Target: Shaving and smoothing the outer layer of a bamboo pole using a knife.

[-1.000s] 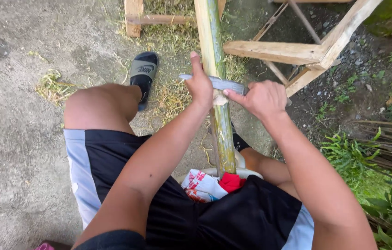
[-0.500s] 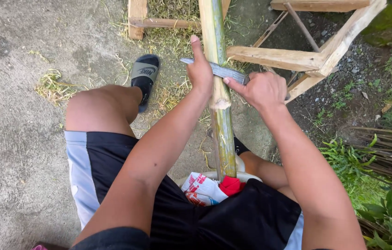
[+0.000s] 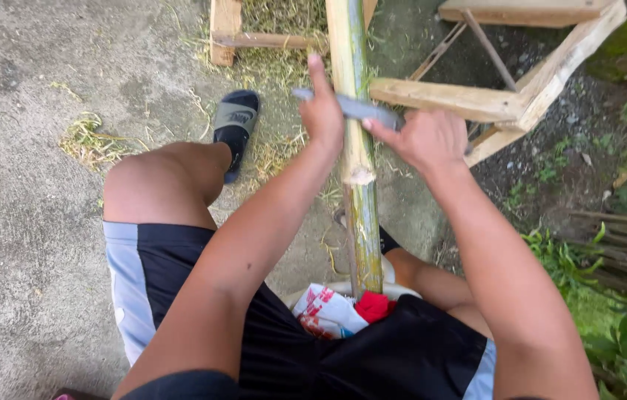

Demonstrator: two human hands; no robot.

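Glossy green bamboo pole [image 3: 364,222]; dull grey metal blade [image 3: 362,109]; rough pale wooden frame [image 3: 476,100].

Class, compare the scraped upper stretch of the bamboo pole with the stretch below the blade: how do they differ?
The upper stretch is pale tan and smooth; the lower stretch is green, mottled with skin on. The blade crosses the upper; the lower runs to the cloth. Both are one straight pole.

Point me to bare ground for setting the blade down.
Bare concrete left of the left knee, beyond the black sandal. Crowded: shavings, the wooden frame right of the bamboo pole, weeds far right.
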